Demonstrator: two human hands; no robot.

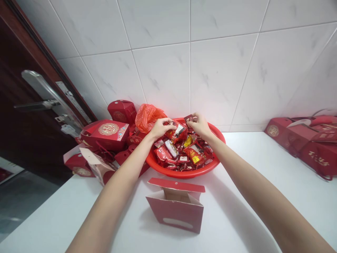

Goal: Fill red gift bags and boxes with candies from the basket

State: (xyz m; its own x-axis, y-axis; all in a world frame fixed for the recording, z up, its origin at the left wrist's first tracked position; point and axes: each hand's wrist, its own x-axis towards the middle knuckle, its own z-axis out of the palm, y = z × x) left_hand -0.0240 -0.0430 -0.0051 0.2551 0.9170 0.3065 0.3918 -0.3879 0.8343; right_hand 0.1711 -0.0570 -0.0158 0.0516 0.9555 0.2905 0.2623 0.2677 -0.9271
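Note:
A red plastic basin (185,174) on the white table holds a heap of wrapped sweets and snack packets (196,154), mostly red. At its back left, my left hand (161,128) has its fingers closed on a red snack packet (178,133) with a white patch. My right hand (200,125) pinches a small dark red packet (189,119) over the back rim. In front of the basin stands a red gift box (179,214), upright with its top open and an oval window in its front. Its inside shows only in part.
Several red gift boxes (112,131) are piled to the left of the basin, beside a crumpled red plastic bag (147,117). More red boxes (319,154) lie at the right against the tiled wall (218,77). A dark door with a metal handle (39,105) is at the left.

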